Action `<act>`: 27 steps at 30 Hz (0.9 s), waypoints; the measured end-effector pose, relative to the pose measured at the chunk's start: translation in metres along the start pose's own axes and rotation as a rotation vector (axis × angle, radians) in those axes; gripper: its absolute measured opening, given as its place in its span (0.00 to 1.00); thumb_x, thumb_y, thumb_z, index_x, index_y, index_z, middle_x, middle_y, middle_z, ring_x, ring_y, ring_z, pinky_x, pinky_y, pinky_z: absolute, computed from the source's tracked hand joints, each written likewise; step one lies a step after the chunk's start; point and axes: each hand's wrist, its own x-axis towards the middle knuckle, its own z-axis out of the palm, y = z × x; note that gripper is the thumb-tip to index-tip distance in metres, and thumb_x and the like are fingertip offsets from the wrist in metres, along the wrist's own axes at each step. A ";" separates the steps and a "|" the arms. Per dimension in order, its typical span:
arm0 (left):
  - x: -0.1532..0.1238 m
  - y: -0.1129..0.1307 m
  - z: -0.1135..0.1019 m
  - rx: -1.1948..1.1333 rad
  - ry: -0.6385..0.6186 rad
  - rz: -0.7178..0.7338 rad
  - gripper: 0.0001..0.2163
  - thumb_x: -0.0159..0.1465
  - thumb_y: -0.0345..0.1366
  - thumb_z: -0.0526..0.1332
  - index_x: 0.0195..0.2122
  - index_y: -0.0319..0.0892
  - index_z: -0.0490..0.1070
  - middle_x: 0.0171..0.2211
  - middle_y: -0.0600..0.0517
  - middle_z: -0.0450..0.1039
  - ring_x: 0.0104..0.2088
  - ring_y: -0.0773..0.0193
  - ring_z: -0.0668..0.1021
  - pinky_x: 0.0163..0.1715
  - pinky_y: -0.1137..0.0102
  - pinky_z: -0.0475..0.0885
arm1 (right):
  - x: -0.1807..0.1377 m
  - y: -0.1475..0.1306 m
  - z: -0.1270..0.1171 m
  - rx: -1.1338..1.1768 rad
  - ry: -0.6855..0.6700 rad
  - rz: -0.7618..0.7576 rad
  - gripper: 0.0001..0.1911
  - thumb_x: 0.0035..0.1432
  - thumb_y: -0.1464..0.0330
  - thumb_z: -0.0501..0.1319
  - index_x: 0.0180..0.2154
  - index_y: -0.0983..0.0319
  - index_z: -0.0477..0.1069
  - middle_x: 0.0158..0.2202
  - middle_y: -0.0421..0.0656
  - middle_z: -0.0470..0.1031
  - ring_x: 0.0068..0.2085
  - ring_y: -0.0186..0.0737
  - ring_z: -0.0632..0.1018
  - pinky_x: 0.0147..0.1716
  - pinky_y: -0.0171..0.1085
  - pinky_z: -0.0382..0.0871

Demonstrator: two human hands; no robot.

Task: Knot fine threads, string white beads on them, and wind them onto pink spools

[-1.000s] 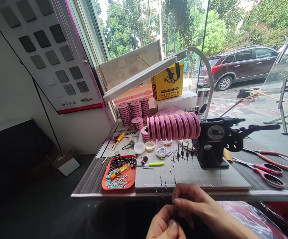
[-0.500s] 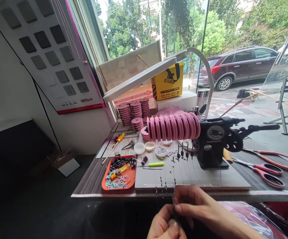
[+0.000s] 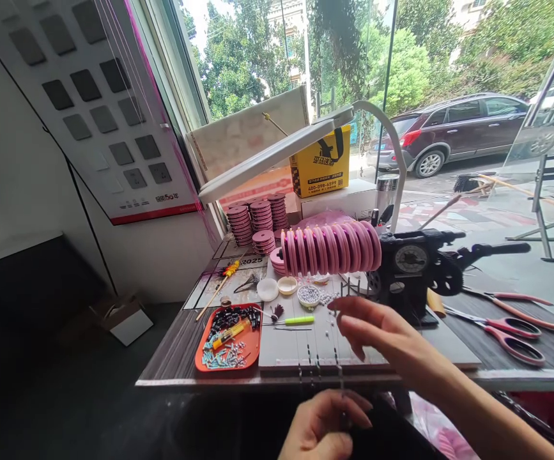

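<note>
"Where is the beaded strand [image 3: 338, 361]?"

"Down at the front edge of the counter [image 3: 169, 364]. It hangs from a thin thread below the pink spools [image 3: 331, 249], and its lower end goes into the left grip [image 3: 322, 427]."

"So that one has hold of it?"

"Yes, pinched between the fingers, just below the counter's edge."

"And the right grip [image 3: 377, 326]?"

"Loose, fingers parted and reaching over the pale board [image 3: 277, 354], close to the thread. Whether a fingertip touches it, I can't tell."

"What's just left of that strand?"

"More dark-beaded strands [image 3: 310, 359], hanging side by side."

"And the spools?"

"In a row on the shaft of the black winding machine [image 3: 408, 259]."

"What lies around them?"

"On the board, a green-handled tool [image 3: 300, 321] and a small dish [image 3: 309, 306] of white beads [image 3: 309, 294], with others loose beside it. To the left, an orange tray [image 3: 254, 342] holds black beads [image 3: 231, 316], pale blue pieces [image 3: 222, 352] and a yellow tool [image 3: 231, 333]."

"And to the right?"

"Red-handled scissors [image 3: 514, 338], near the pliers [image 3: 521, 299]."
</note>
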 end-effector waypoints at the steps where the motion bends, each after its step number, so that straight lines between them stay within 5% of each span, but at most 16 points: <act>1: 0.006 0.010 0.003 0.034 -0.018 0.005 0.10 0.48 0.33 0.65 0.33 0.41 0.76 0.39 0.48 0.76 0.43 0.58 0.73 0.45 0.68 0.61 | 0.006 -0.006 -0.001 -0.017 0.030 -0.040 0.18 0.47 0.56 0.62 0.34 0.64 0.69 0.22 0.35 0.60 0.22 0.28 0.60 0.22 0.31 0.54; 4: 0.027 0.036 0.014 -0.159 -0.057 0.027 0.17 0.51 0.37 0.63 0.43 0.43 0.71 0.34 0.49 0.76 0.30 0.61 0.78 0.38 0.64 0.67 | 0.018 -0.018 0.001 -0.036 0.047 -0.101 0.16 0.46 0.58 0.63 0.25 0.65 0.68 0.20 0.35 0.60 0.22 0.28 0.59 0.22 0.31 0.54; 7: 0.049 0.053 0.029 -0.265 0.116 -0.012 0.12 0.56 0.40 0.60 0.39 0.39 0.71 0.31 0.49 0.72 0.25 0.65 0.76 0.23 0.71 0.70 | 0.018 -0.017 0.002 0.026 0.027 -0.088 0.15 0.46 0.59 0.64 0.23 0.65 0.67 0.20 0.36 0.61 0.22 0.28 0.60 0.21 0.30 0.53; 11: 0.063 0.060 0.041 -0.298 0.242 -0.024 0.07 0.56 0.35 0.62 0.33 0.36 0.71 0.25 0.52 0.69 0.21 0.72 0.71 0.16 0.79 0.66 | 0.015 -0.013 -0.002 0.110 -0.003 -0.070 0.15 0.46 0.59 0.64 0.23 0.66 0.67 0.18 0.35 0.61 0.20 0.27 0.61 0.19 0.30 0.54; 18: 0.055 0.047 0.039 -0.387 0.331 0.005 0.05 0.52 0.33 0.64 0.27 0.38 0.70 0.22 0.53 0.70 0.20 0.73 0.70 0.15 0.81 0.64 | 0.016 -0.004 0.000 0.175 -0.058 -0.008 0.16 0.46 0.59 0.64 0.22 0.65 0.65 0.16 0.35 0.62 0.17 0.28 0.64 0.18 0.31 0.56; 27: 0.033 0.016 0.025 -0.473 0.253 -0.149 0.09 0.48 0.36 0.68 0.21 0.38 0.68 0.18 0.54 0.71 0.17 0.72 0.71 0.13 0.80 0.65 | 0.012 0.001 0.002 0.107 0.060 -0.055 0.16 0.43 0.59 0.66 0.21 0.66 0.67 0.16 0.34 0.60 0.19 0.26 0.61 0.21 0.30 0.55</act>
